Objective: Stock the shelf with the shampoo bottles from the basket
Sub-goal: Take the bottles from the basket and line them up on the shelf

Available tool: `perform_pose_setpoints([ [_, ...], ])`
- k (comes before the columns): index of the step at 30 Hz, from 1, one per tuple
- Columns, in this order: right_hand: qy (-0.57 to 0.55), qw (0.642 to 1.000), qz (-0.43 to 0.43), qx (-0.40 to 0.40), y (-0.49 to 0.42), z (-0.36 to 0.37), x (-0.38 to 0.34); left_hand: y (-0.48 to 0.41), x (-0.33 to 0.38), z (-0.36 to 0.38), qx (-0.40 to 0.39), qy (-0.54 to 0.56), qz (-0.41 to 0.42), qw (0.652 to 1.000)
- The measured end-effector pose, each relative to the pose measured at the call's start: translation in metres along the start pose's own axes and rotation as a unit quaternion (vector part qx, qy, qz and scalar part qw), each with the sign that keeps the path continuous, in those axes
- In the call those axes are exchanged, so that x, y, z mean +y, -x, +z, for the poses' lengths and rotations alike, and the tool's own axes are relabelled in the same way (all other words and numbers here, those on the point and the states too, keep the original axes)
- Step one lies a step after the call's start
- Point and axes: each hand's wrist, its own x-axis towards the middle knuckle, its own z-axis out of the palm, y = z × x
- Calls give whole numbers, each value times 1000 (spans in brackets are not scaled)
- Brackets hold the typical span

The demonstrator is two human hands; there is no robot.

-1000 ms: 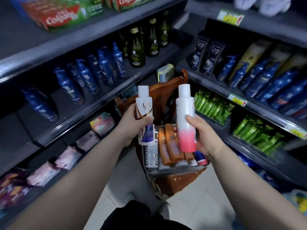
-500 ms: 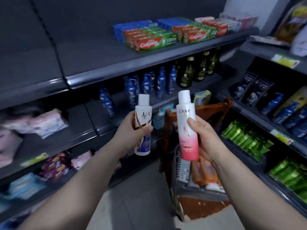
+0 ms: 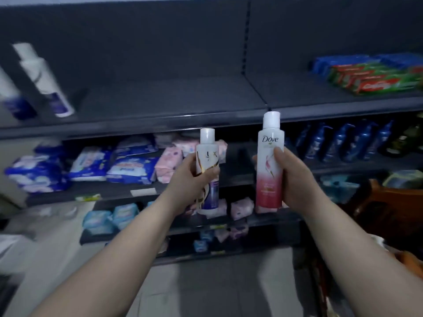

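My left hand (image 3: 187, 177) grips a white Lux shampoo bottle (image 3: 207, 154) with a purple lower half, held upright. My right hand (image 3: 294, 177) grips a taller white-and-pink Dove shampoo bottle (image 3: 270, 161), also upright. Both bottles are held out in front of the dark grey upper shelf (image 3: 160, 99), a little below its front edge. Two white-and-blue bottles (image 3: 44, 78) stand at the far left of that shelf. The basket is out of view except for an orange-brown edge (image 3: 389, 202) at the right.
Toothpaste boxes (image 3: 370, 76) lie at the right of the upper shelf. Below it are soft packs (image 3: 128, 161) in blue, white and pink, and blue pump bottles (image 3: 338, 143) to the right. More packs (image 3: 109, 216) fill the lower shelves. Tiled floor (image 3: 206, 289) lies underfoot.
The view has swung left from the basket to the grey shelf. Both hands have carried their bottles up and left with it; the grips are unchanged.
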Motion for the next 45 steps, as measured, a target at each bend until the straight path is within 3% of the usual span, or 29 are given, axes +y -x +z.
perform_pose_setpoints([
  [4,37,999,16,-18,-18,67,7,7,7,-55,54,17,-14,998],
  [12,108,986,-52,-112,-80,157,-18,-19,37,-145,157,60,20,986],
  [22,175,949,-144,-220,-195,252,-38,-59,65,-244,326,23,58,943],
  [28,192,935,-146,-259,-252,309,-14,-62,68,-290,387,5,73,919],
  [34,214,932,-132,-263,-286,352,18,-69,62,-329,382,3,66,922],
  [45,282,920,-150,-228,-286,370,46,-107,61,-369,257,53,115,958],
])
